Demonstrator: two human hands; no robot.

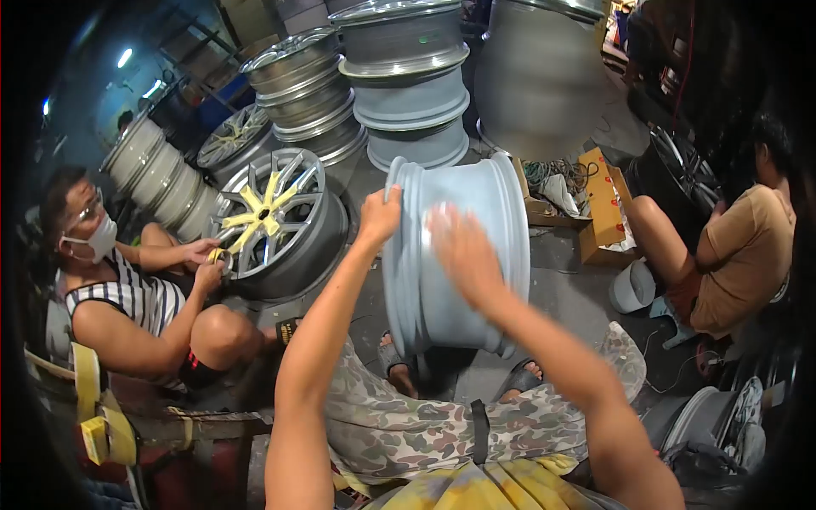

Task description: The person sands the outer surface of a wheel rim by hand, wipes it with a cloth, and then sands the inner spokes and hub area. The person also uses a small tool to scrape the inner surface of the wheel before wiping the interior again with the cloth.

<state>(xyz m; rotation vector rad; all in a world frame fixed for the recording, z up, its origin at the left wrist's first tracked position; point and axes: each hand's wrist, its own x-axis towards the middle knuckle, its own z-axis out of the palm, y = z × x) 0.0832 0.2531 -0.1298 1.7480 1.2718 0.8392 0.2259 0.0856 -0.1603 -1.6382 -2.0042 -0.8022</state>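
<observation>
A grey-primed wheel rim [476, 229] stands on its tread edge in front of me, its barrel facing up. My left hand [380, 217] is closed around its left flange, near the top. Blurred by motion, my right hand [463, 255] presses on the barrel, fingers pointing up and left. Something pale shows at its fingertips, too smeared to make out. Below the rim are my sandaled feet, and a camouflage cloth [442, 425] covers my lap.
At left, a masked person holds a tape roll [223, 259] beside a spoked wheel [263, 212] with yellow tape. Stacked rims [408, 93] stand behind. On the right, another person sits by a dark wheel [680, 170], boxes [605, 212] and a white bucket [633, 287].
</observation>
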